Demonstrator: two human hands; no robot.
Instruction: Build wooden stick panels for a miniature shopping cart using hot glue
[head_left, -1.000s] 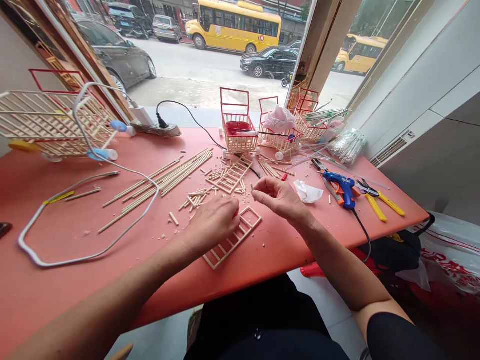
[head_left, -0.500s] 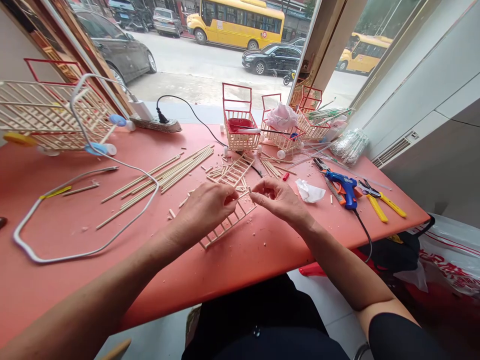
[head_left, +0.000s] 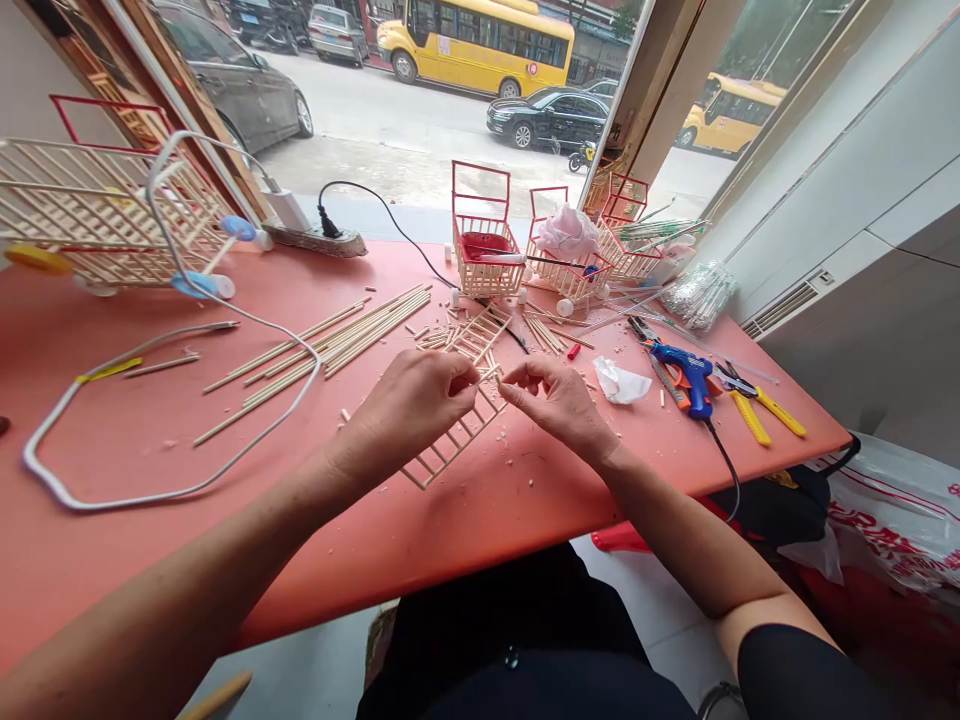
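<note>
Over the middle of the table, my left hand (head_left: 420, 400) is closed, its thumb and index finger pinched together. What it pinches, if anything, is too small to make out. Facing it at close range, my right hand (head_left: 559, 405) grips a short piece of wooden stick (head_left: 499, 379) between thumb and fingertips. Under both hands a ladder-like frame of thin sticks (head_left: 442, 463) lies on the table, partly covered by the left hand. Just beyond is a second small stick lattice (head_left: 484, 335), among loose cut stick pieces (head_left: 435, 338).
Long sticks (head_left: 379, 330) lie left of centre, near a looped white cable (head_left: 259, 460). Small stick carts (head_left: 487, 270) stand at the back, a larger cart (head_left: 112, 215) at the left. Rightward are crumpled tissue (head_left: 621, 381), a blue glue gun (head_left: 694, 380) and yellow-handled pliers (head_left: 750, 415).
Both hands stay close together over the stick frame, the left fingertips slightly nearer the right ones. The view has shifted a little; the table things have not visibly moved.
</note>
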